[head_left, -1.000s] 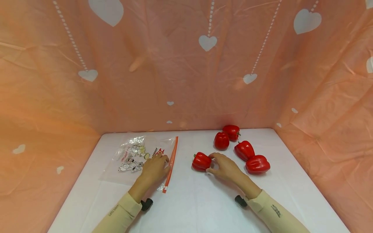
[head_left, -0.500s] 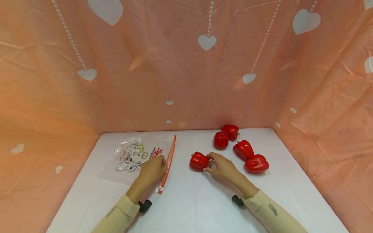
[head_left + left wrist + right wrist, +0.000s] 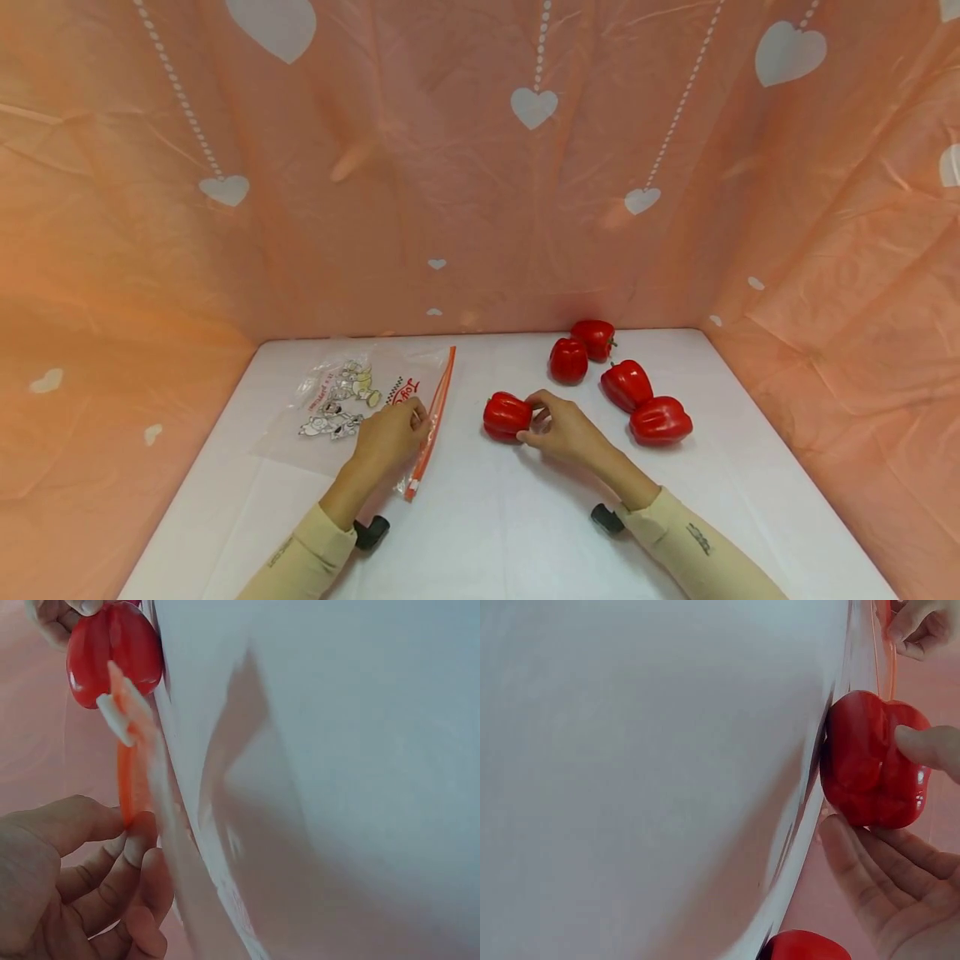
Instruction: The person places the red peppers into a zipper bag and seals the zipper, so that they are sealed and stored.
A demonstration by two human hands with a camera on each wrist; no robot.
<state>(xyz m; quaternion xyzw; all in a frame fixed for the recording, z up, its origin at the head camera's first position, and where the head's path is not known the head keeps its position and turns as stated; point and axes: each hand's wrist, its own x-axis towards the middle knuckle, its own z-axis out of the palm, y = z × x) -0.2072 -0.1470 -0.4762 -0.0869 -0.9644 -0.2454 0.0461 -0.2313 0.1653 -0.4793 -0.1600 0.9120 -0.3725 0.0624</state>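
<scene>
My left hand pinches the orange zip edge of a clear zip bag that lies flat on the left. In the left wrist view, thumb and fingers meet on the orange strip, which stands lifted, a white slider near its end. My right hand holds a red bell pepper from its right side. The right wrist view shows the thumb on one side of this bell pepper and the fingers on the other. The pepper is a short way right of the bag's mouth, its stem end facing left.
Several more red bell peppers lie at the right: one pair at the back, another pair nearer the right edge. A white-covered table bears everything. Orange cloth with white hearts hangs behind and at both sides.
My left hand has gone from lying over the bag to pinching its zip edge, which has shifted slightly left. The right hand and its bell pepper have moved a little left toward the bag.
</scene>
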